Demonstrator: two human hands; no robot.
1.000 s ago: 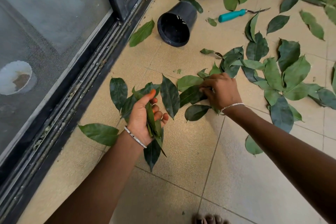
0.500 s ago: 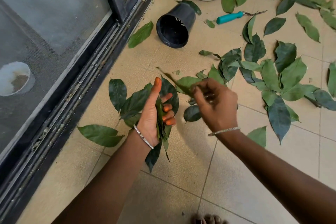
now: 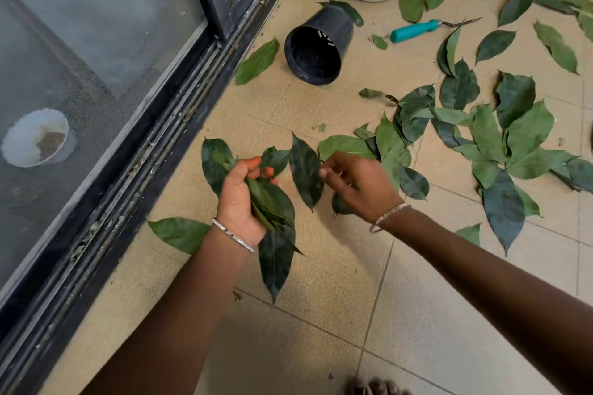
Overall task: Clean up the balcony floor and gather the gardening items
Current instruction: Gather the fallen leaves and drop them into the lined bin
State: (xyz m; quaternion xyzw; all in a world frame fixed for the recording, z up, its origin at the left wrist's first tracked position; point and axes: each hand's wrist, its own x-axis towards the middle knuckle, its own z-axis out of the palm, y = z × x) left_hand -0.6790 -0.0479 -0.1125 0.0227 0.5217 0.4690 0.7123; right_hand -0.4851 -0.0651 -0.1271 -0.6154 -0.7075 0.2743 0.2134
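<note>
While the left hand [image 3: 238, 202] grips leaves [image 3: 276, 247], bare tiles [image 3: 321, 346] lie nearer.

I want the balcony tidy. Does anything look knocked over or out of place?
The black plastic pot lies on its side by the door track. Loose leaves are strewn over the tiles, a teal-handled tool among them.

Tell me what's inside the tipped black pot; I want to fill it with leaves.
The black pot lies on its side, mouth toward the camera. Inside, only dark wall and pale slots at its base show; no soil or leaves. Its shadowed lower part is unclear.
</note>
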